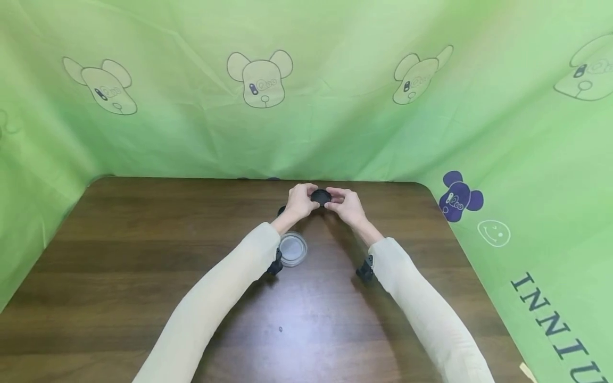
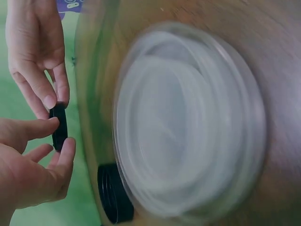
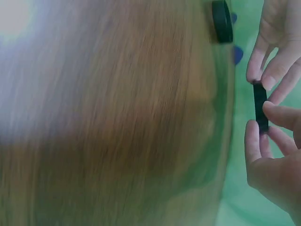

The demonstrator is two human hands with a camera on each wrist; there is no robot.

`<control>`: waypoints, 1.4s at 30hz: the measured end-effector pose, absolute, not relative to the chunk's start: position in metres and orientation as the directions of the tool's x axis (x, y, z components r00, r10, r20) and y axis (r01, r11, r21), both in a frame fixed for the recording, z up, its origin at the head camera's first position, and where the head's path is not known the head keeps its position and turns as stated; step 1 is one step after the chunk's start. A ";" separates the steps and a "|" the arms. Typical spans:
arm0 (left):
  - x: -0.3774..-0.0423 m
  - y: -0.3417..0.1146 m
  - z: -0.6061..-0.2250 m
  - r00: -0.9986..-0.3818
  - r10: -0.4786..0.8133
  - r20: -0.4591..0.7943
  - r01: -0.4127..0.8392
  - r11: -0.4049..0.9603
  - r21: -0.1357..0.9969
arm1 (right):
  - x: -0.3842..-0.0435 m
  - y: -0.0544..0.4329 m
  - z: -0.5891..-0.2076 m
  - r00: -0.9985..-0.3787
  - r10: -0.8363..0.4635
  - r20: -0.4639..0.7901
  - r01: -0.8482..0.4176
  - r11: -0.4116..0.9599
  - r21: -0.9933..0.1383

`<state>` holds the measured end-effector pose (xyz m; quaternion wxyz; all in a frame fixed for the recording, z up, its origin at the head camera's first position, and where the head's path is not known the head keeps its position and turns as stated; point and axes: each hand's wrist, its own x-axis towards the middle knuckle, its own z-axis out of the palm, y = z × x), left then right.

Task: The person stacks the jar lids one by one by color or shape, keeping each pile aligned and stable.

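Both hands meet near the table's far edge around a round black lid (image 1: 321,198), a flat disc with a raised rim. My left hand (image 1: 300,202) pinches its left side between thumb and fingers. On the opposite side, my right hand (image 1: 348,206) grips the rim the same way. Edge-on in the left wrist view, the lid (image 2: 59,127) shows as a thin dark strip against the green cloth. A clear round plastic container (image 1: 293,248) sits nearer, beside the left wrist. Partly hidden behind that wrist is another black round piece (image 1: 281,210), with ridges in the left wrist view.
The brown wooden table (image 1: 158,255) is bounded by a green printed curtain (image 1: 325,122) at the back and sides. Small dark wrist devices (image 1: 365,269) hang at both cuffs. A tiny dark speck (image 1: 280,329) lies on the near table surface.
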<state>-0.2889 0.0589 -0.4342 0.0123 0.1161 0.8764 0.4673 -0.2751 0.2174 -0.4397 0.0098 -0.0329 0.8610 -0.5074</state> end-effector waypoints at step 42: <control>-0.266 -0.021 -0.456 -0.973 0.226 0.054 0.173 0.547 0.819 | -0.262 0.143 -0.464 -0.982 -0.177 0.062 -0.147 0.521 -0.841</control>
